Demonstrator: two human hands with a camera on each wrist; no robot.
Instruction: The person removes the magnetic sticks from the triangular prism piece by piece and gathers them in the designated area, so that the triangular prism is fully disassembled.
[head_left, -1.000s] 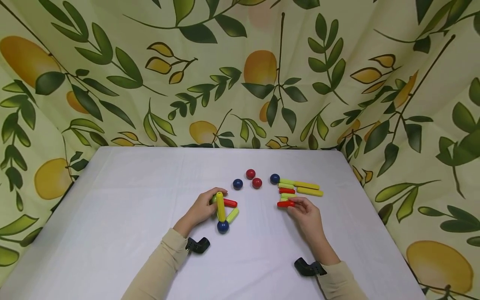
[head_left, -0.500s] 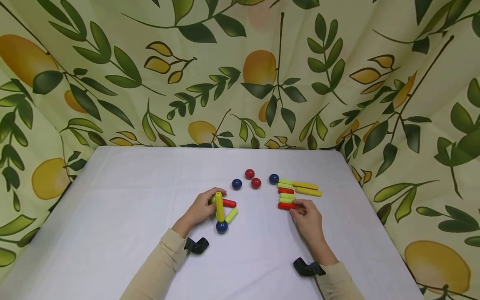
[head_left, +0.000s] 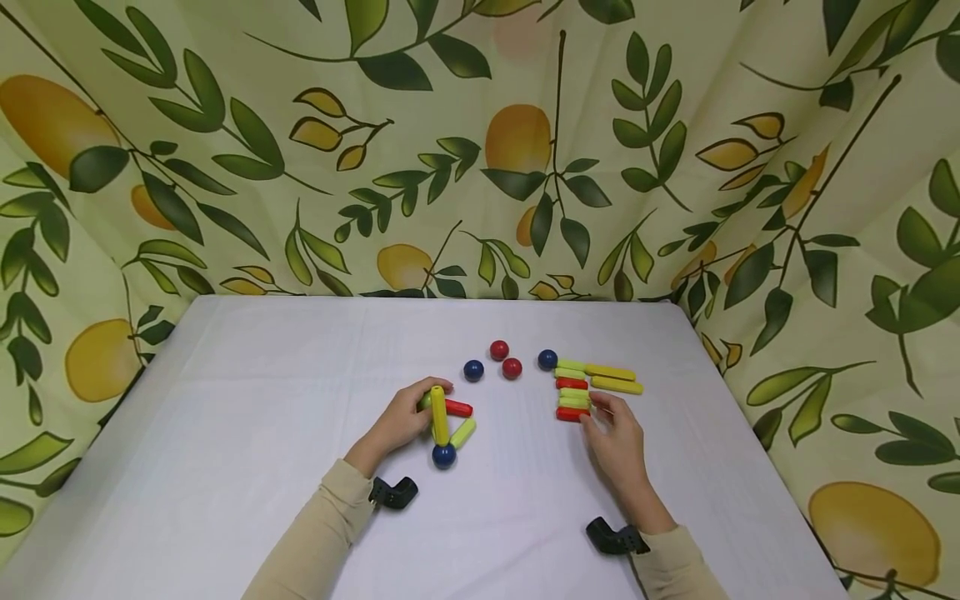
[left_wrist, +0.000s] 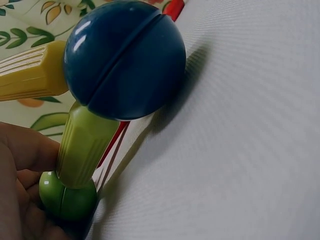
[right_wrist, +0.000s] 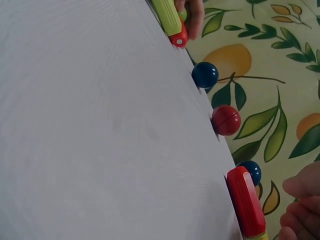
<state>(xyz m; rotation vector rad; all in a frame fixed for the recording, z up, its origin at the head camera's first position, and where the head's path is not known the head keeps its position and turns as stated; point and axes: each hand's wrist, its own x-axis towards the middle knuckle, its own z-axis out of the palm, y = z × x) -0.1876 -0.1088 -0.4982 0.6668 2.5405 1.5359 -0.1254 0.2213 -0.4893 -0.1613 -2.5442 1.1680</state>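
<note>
Shifted red rod [head_left: 572,414] between the hands [head_left: 401,417] [head_left: 618,435]

Free lane on white cloth-covered worktop [head_left: 517,500], between multicoloured stick-and-ball build [head_left: 440,417] and row of short red and lime sticks [head_left: 574,393]; two glossy red balls [head_left: 512,368] obstruct far end, right hand [head_left: 620,437] blocks row's near-right side.

Left forearm [head_left: 307,533]: beige-sleeved, slanting forward and inward from the lower edge of the head view.
Left wrist [head_left: 366,454]: bare beyond the cuff.
Left hand [head_left: 401,414]: thumb and fingers bent in a grip.
Right forearm [head_left: 678,562]: beige-sleeved, also angled forward and inward.
Right wrist [head_left: 651,507]: bare.
Right hand [head_left: 617,429]: thumb and fingers loosely bent, tips pointing forward and left.
Both hands: well apart.
</note>
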